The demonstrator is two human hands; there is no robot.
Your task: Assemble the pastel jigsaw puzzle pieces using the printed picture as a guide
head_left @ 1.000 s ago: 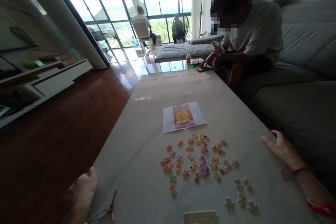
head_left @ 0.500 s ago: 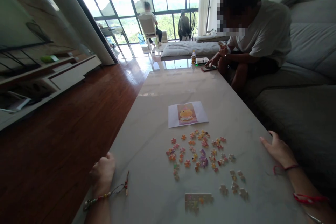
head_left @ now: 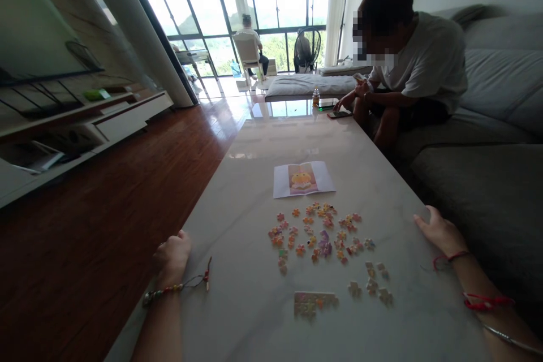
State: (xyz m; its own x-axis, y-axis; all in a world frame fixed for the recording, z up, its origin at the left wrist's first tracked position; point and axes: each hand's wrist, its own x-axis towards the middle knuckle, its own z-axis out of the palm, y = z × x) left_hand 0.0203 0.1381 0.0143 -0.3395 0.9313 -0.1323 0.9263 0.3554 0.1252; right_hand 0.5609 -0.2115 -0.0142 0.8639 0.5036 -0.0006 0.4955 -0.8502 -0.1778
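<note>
Several small coloured puzzle pieces lie scattered in the middle of a pale marble table. A few joined pieces sit nearer me, with several pale loose ones to their right. A printed reference picture lies beyond the pile. My left hand rests curled at the table's left edge, holding nothing I can see. My right hand lies flat on the right edge, fingers stretched out. Both are apart from the pieces.
A person in a white shirt sits on the grey sofa at the far right, hands near a phone and a small bottle. Wooden floor and a low TV unit lie to the left. Another person sits by the windows.
The view has tilted up and drawn back. My left hand moved from below the table's corner up onto its left edge. My right hand stayed on the right edge.
</note>
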